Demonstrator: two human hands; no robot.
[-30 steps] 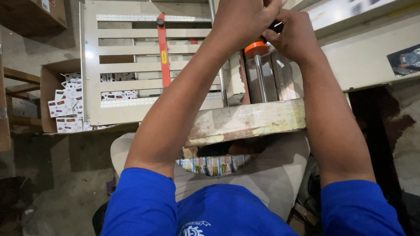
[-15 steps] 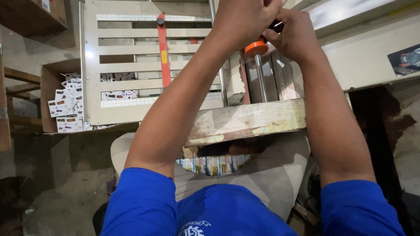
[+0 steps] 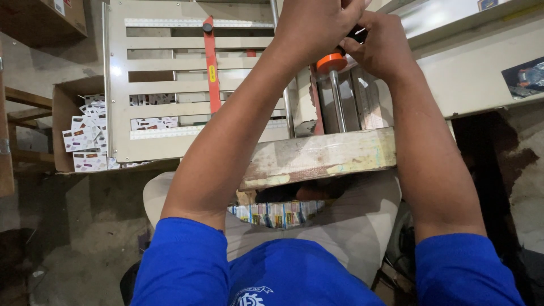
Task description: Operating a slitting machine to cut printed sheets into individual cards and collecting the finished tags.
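Both my hands are raised together at the top of the view over a beige machine (image 3: 453, 79). My left hand (image 3: 317, 25) and my right hand (image 3: 382, 48) close around a small orange-and-black knob (image 3: 331, 61) that sits on a vertical metal rod (image 3: 337, 102). The fingers hide most of the knob's top. Below the rod lies a worn wooden block (image 3: 323, 156) at the machine's front edge. My blue sleeves and light trousers fill the bottom of the view.
A beige slotted metal frame (image 3: 170, 96) with an orange strap (image 3: 211, 62) stands at the left. Behind it a cardboard box (image 3: 62, 107) holds several small printed cartons (image 3: 85, 139). More cartons (image 3: 277, 214) lie under the block by my lap. The floor is rough concrete (image 3: 73, 243).
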